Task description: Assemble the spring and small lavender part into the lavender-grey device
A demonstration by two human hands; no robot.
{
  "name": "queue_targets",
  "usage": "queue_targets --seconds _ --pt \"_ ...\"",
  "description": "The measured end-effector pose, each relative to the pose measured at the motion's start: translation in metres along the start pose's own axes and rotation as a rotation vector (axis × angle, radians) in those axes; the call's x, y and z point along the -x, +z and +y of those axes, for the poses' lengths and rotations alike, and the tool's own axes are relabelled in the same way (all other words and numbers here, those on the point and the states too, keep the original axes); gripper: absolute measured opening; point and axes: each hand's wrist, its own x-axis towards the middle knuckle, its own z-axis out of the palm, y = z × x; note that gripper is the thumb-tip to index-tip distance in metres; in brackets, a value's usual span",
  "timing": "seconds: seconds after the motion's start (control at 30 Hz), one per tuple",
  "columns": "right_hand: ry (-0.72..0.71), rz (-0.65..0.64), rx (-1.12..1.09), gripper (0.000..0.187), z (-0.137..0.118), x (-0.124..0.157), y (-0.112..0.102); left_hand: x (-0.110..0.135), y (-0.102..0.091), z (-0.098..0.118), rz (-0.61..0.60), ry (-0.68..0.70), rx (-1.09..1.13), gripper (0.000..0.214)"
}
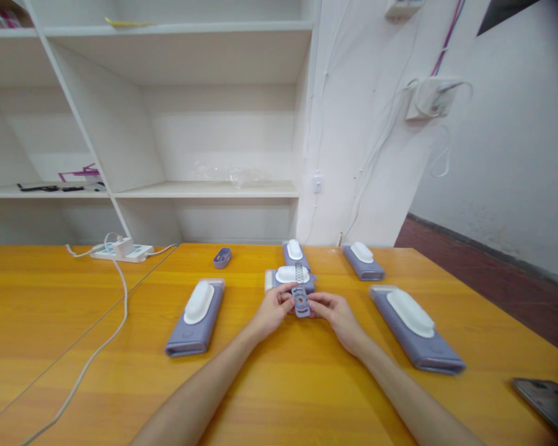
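Note:
Both hands hold a small, flat purple-grey plastic part [301, 301] with a round hole and slots in it. My left hand [275, 310] pinches its left edge, and my right hand [337, 314] grips the right edge. A narrow see-through lattice strip [299, 272] rises just beyond the part; whether the two are joined I cannot tell. Right behind my fingers lies a purple device [310, 287] with a white oval piece [286, 274] on top. Another purple device [302, 261] with a white top is directly behind that one.
Similar white-topped purple devices lie at left [195, 325], right [428, 347] and back right [365, 266]. A small purple tray-like piece [222, 257] sits at the back. The power strip [139, 253] trails a white cable [121, 322]. A phone [546, 402] rests near the right edge.

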Motion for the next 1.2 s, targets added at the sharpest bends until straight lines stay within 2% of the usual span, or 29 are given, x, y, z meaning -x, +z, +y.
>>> queue_targets --seconds 0.27,0.63,0.77,0.93,1.2 --pt "0.008 -0.011 0.022 0.044 -0.003 0.000 0.001 0.000 0.000 -0.002 0.008 -0.009 0.008 0.052" --pt "0.021 -0.030 -0.022 0.039 -0.002 -0.001 -0.001 -0.001 -0.001 -0.004 0.013 0.003 0.008 0.048" --pt "0.033 -0.074 -0.056 0.036 -0.003 -0.001 -0.002 0.000 0.001 -0.001 0.016 0.003 0.008 0.047" --pt "0.047 -0.098 -0.072 0.034 -0.002 -0.002 -0.005 0.001 0.002 0.001 0.012 -0.007 0.002 0.049" --pt "0.109 -0.064 -0.042 0.030 0.007 -0.006 -0.010 0.001 -0.003 0.001 -0.036 -0.054 -0.056 0.059"
